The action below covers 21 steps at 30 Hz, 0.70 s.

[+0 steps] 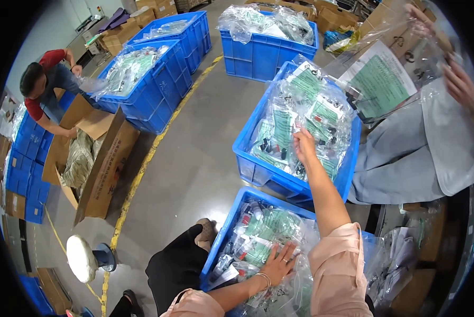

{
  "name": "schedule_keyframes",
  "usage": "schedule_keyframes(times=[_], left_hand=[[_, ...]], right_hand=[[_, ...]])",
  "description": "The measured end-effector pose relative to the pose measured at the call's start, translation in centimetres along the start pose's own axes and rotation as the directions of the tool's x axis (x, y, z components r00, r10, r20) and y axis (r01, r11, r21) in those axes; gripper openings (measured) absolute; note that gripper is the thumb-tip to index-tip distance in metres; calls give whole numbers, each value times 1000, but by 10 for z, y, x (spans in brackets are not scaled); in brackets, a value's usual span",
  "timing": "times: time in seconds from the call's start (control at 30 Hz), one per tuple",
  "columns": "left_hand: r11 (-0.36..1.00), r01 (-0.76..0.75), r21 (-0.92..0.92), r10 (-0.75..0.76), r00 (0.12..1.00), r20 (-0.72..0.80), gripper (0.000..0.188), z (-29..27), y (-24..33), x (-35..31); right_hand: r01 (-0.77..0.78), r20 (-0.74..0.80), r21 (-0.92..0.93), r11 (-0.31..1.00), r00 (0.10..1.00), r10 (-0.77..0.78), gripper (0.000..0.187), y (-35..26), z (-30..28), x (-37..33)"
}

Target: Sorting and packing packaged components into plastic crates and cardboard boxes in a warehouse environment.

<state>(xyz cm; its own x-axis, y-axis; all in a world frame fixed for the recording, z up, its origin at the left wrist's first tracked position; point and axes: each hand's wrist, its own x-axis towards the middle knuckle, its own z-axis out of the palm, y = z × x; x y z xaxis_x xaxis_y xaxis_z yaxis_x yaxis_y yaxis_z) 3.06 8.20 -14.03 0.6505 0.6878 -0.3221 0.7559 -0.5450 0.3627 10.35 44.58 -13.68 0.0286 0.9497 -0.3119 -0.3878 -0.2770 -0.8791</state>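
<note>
My left hand (280, 264), fingers spread, lies flat on clear plastic bags (258, 232) filling the nearer blue crate (219, 245). The bags hold green-and-white printed sheets and small items with red or dark caps. My right hand (304, 143) reaches forward into the farther blue crate (274, 178). Its fingers are closed on a clear plastic bag (321, 117) on top of the pile there. More such bags lie around it. Beside this crate, on the right, another person's hands (461, 87) hold up a clear bag with a green-printed sheet (382, 84).
More blue crates full of bags (271, 55) stand ahead and at left (147, 87). At far left a person in a red top (49, 92) bends over an open cardboard box (102, 177). A white round stool (82, 258) stands near a yellow floor line (134, 187).
</note>
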Motion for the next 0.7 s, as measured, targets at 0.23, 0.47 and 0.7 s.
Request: schedule_keyframes(times=[0.23, 0.47, 0.7], left_hand=[[990, -35, -140, 1, 972, -236, 55, 7, -1, -9], [368, -400, -839, -625, 562, -542, 29, -82, -53, -33], [687, -320, -653, -265, 727, -634, 55, -171, 24, -136]], right_hand=[[-72, 334, 320, 945, 942, -41, 54, -53, 20, -99], [47, 425, 548, 835, 845, -325, 64, -109, 42, -304], [227, 465, -57, 972, 868, -176, 48, 52, 23, -467]])
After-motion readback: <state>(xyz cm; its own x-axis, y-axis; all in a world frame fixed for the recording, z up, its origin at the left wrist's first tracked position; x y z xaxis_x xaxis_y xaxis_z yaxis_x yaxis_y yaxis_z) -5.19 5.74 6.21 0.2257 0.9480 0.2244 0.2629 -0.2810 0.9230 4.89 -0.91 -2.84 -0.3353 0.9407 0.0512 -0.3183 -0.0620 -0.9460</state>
